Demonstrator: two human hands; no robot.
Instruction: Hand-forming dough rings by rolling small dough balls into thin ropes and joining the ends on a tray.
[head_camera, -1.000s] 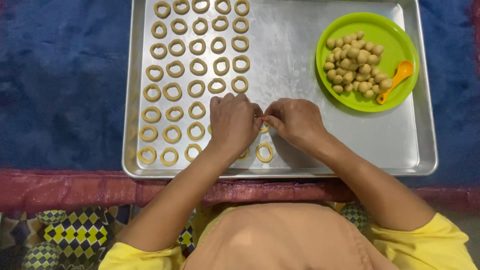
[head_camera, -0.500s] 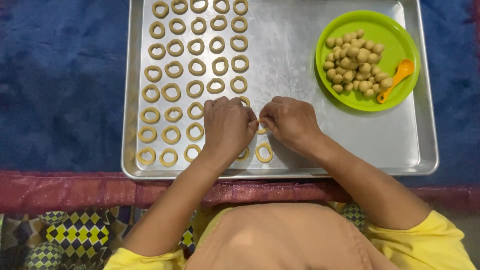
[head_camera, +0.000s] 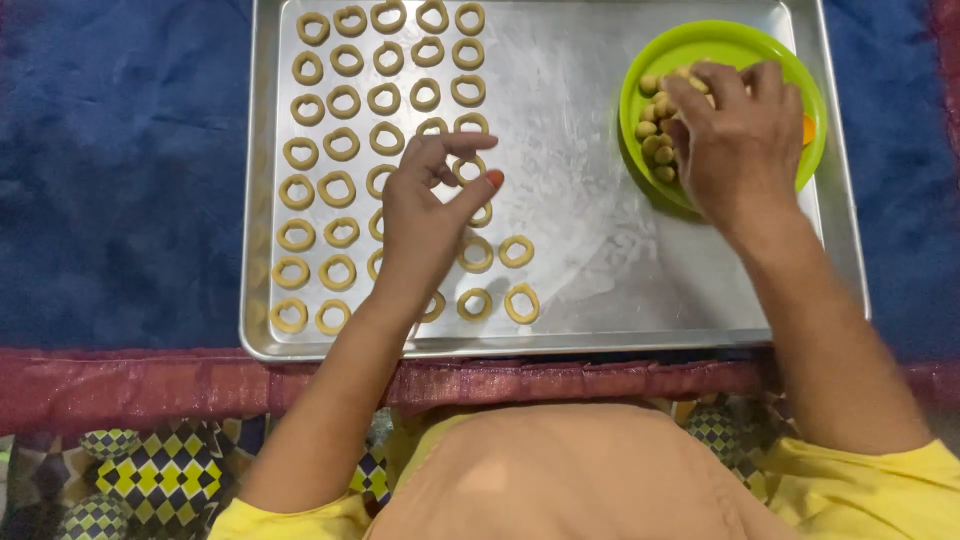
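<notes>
The right hand (head_camera: 740, 140) reaches into the green plate (head_camera: 640, 85) at the metal tray's (head_camera: 600, 250) far right corner, fingers curled over the dough balls (head_camera: 655, 130); whether one is pinched cannot be told. The left hand (head_camera: 430, 215) hovers loosely spread, holding nothing, over the dough rings (head_camera: 340, 190) on the tray's left half. If it sinks, it would likely flatten rings beneath it.

Your left hand (head_camera: 428, 205) lies palm down, the wrist straight and the forearm running back toward your body at a slant from lower left. Its fingers are loosely spread and slightly curled, the index reaching forward to the right, the thumb stuck out to the right side; it grips nothing. Your right hand (head_camera: 738, 140) is farther forward and well apart from the left, also palm down, fingers bent downward and bunched together at the tips. Whether those tips pinch anything cannot be told. Your right forearm runs back down to the lower right, bare to a yellow sleeve.
</notes>
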